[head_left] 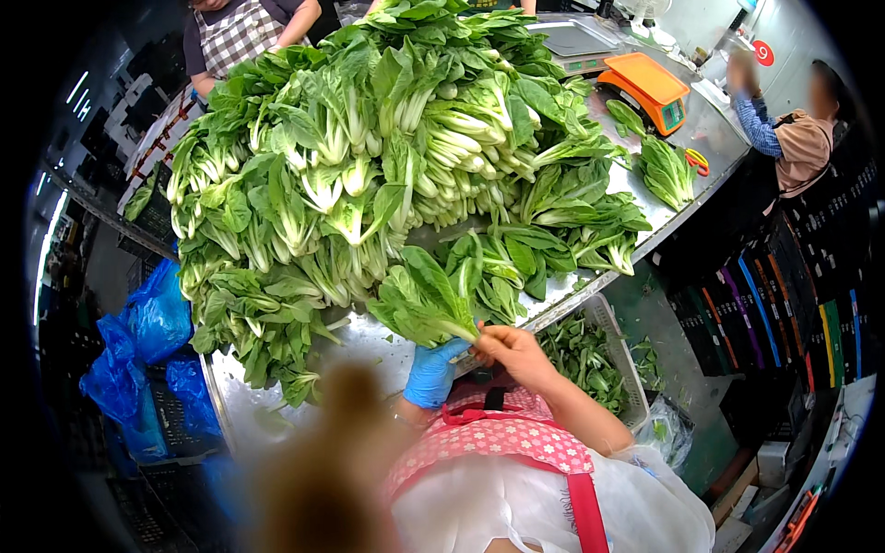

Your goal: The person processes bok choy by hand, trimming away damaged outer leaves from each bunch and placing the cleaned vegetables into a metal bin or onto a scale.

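In front of me a leafy head of bok choy (419, 297) is held at the table's near edge, its leaves pointing up and left and its pale base toward me. My left hand (431, 370), in a blue glove, is closed under the stems near that base. The bare fingers of my right hand (518, 354) pinch the base end from the right. Just beyond rises a large heap of bok choy (359, 157), covering much of the metal table (373, 355). Some loose heads (516, 263) lie at the heap's near right side.
An orange scale (645, 83) and a grey scale (573, 41) stand at the back right, near scissors (698, 162) and a bok choy head (666, 173). Below the table's right edge is a white crate (616, 355) of leaves. Blue bags (152, 323) lie left. Co-workers (802, 147) stand around.
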The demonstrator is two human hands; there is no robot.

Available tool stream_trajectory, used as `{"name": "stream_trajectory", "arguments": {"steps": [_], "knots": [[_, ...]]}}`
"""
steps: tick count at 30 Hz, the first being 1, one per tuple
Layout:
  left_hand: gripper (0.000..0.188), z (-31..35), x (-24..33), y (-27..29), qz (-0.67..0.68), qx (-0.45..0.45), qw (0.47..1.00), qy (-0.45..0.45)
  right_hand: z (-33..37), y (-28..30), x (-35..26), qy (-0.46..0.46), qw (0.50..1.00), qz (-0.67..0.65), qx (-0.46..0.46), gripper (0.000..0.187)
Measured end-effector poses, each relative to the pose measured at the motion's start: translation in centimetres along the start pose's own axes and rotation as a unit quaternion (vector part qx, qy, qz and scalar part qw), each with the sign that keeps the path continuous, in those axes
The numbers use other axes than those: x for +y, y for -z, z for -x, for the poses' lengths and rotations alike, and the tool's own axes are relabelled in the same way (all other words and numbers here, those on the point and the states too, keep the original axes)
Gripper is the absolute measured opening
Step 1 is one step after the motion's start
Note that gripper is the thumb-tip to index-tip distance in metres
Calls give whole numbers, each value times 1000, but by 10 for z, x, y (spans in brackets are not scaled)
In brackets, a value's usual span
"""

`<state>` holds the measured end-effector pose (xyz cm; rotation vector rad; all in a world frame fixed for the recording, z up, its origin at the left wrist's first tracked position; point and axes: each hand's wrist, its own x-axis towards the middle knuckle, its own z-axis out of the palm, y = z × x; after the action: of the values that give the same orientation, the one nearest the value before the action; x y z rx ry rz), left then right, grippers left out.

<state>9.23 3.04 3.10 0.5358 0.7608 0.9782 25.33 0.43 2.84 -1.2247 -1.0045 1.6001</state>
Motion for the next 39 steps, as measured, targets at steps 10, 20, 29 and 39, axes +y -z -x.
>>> {"name": "stream_trajectory", "arguments": {"steps": [10,20,29,39], "knots": [[36,1,-27,22,181,91,978,-53,-19,-25,9,84,992,-21,89,18],[34,-1,-29,24,118,66,991,-19,-15,-29,19,103,987,67,100,16],[27,-4,-24,21,150,16,985,88,-1,-31,33,103,973,-6,204,13],[26,-1,-6,29,193,47,979,33,37,73,34,13,813,-497,303,43]]}}
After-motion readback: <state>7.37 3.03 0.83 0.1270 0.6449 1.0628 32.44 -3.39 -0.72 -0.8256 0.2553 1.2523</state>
